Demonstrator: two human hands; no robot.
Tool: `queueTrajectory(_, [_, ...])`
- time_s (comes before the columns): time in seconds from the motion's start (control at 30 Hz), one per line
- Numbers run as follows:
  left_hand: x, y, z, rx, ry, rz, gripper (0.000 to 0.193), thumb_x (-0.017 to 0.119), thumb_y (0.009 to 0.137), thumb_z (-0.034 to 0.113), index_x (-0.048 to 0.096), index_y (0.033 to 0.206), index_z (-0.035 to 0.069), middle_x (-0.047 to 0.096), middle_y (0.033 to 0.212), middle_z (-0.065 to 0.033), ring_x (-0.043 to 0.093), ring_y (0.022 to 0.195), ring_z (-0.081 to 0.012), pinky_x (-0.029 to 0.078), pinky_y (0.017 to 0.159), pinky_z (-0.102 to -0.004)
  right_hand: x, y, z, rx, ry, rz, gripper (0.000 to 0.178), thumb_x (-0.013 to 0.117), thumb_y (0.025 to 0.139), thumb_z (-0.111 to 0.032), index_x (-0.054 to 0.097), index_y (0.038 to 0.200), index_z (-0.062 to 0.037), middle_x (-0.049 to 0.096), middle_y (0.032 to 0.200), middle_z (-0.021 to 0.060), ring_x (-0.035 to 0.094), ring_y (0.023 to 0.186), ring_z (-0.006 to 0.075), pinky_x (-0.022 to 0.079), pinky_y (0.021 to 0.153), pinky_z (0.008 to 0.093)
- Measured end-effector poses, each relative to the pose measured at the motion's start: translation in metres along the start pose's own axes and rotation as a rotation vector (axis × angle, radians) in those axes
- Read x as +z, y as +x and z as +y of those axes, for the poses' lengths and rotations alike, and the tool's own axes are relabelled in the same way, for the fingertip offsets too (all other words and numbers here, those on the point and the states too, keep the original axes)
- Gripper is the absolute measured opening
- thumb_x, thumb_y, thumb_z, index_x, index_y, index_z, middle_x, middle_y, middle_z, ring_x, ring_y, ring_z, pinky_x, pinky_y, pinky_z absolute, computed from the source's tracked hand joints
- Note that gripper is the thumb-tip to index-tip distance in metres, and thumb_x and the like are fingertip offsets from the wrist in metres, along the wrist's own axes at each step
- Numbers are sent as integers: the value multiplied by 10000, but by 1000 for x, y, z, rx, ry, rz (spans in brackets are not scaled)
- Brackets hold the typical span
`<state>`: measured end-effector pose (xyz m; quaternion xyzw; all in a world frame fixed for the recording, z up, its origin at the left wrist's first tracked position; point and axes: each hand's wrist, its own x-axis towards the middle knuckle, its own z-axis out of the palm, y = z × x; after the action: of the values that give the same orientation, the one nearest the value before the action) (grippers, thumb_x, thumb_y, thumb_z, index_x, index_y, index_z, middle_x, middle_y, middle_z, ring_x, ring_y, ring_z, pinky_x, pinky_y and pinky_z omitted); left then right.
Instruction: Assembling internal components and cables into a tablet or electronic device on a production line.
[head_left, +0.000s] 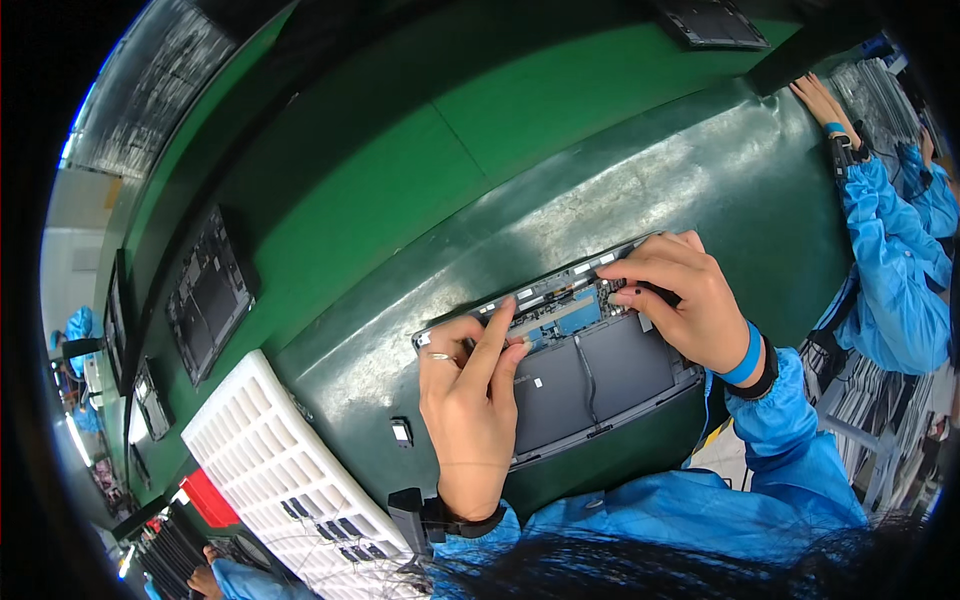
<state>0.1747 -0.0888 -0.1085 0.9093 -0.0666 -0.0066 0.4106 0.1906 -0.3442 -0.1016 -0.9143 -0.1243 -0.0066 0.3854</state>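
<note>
A dark grey laptop base (640, 360), its inside exposed, lies tilted on the bench in front of me. A flat black battery (548, 390) fills its near part, with a dark cable running across it. Along the far part shows a blue circuit board (578, 316) with a pale strip beside it. My left hand (468, 395) has thumb and index finger closed about the board's left end. At the right end, my right hand (690, 300) pinches with thumb and fingers; the exact contact points are partly hidden by the fingertips.
Left of the base stands a white slotted tray (290, 450) holding several small black parts, with a red box (208, 498) beside it. A small black-and-white piece (401, 432) lies nearby. Another opened base (210, 295) rests farther left. Co-workers' blue sleeves (895, 270) show at right.
</note>
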Motion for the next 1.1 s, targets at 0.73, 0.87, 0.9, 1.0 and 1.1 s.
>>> queueTrajectory(0.73, [16,-2,34,138,614,-7,481,659,871,24,771,1289,234,560,1371,-56,554,1186,-282,379,1043,-451,-10,29,28,-5,-85,-97,220,867,821,-210,843,1030,-146,656,1050,33,585,1015,274,405,953,392])
queueTrajectory(0.87, [42,-20,32,174,414,-79,499,626,914,-41,595,1411,-73,495,1465,-195,564,1187,-415,463,1034,-486,4,33,30,-14,68,-18,130,815,902,-208,814,982,-105,700,993,61,648,951,279,433,923,385])
queueTrajectory(0.9, [39,-21,35,177,417,-118,525,586,929,-76,504,1442,-146,469,1500,-238,544,1256,-466,498,1033,-506,7,33,30,10,130,36,176,826,892,-220,787,1012,-97,696,999,62,645,965,283,434,930,392])
queueTrajectory(1.0, [40,-26,41,159,374,-133,555,569,895,-109,522,1448,-118,453,1520,-259,530,1304,-483,500,1069,-514,1,24,22,95,225,47,368,879,835,-240,708,1128,-94,682,1032,60,632,1025,295,430,960,409])
queueTrajectory(1.1, [42,-26,44,167,458,-171,610,571,846,-122,548,1454,-84,466,1527,-265,519,1335,-489,517,1081,-511,-1,24,18,222,94,-156,473,920,772,-200,670,1163,-108,642,1138,97,601,1078,323,444,970,429])
